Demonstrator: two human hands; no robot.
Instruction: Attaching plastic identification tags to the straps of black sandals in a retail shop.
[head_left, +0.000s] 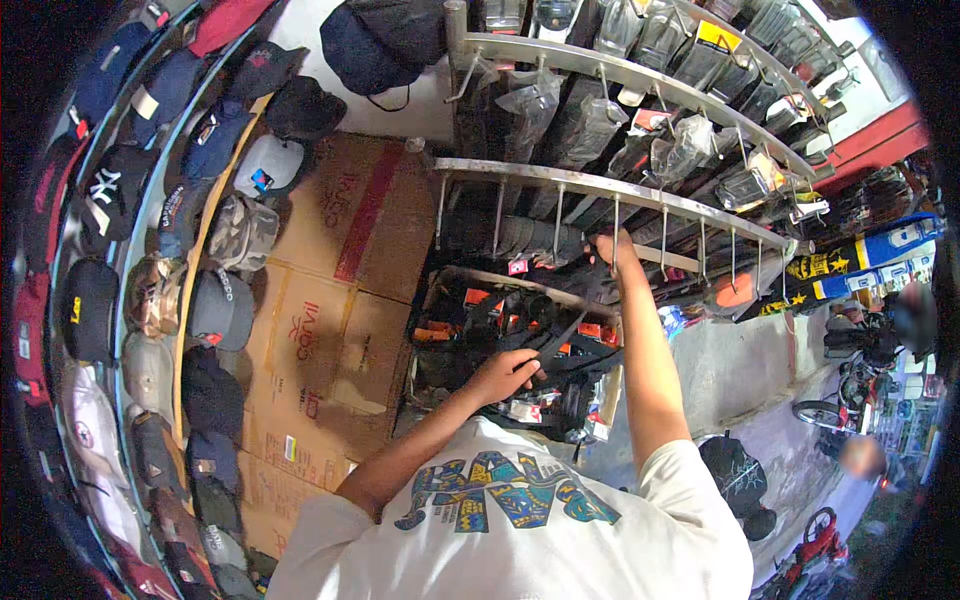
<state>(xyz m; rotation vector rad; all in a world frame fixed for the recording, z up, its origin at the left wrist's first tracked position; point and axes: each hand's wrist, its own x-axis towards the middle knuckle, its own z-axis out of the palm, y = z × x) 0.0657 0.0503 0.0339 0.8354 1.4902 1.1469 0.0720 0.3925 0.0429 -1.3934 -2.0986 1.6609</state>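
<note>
A long black strap, seemingly a belt (574, 330), runs between my two hands over an open box of goods. My left hand (511, 375) has its fingers curled at the strap's lower part, above the box. Farther up, my right hand (611, 247) reaches behind the hooks of the lower metal rail (559, 177) and grips the strap's upper end, though the fingers are partly hidden. Rolled dark belts (536, 236) lie beside my right hand. The box (517, 281) holds black straps and several orange, red and white tagged packets (592, 330).
Rows of caps (221, 307) line shelves at the left, beside stacked cardboard cartons (307, 330). Plastic-wrapped goods (592, 127) hang from metal rails above. At the right are scarves (862, 259), a black cap (731, 465), motorcycles (847, 397) and a person (862, 456).
</note>
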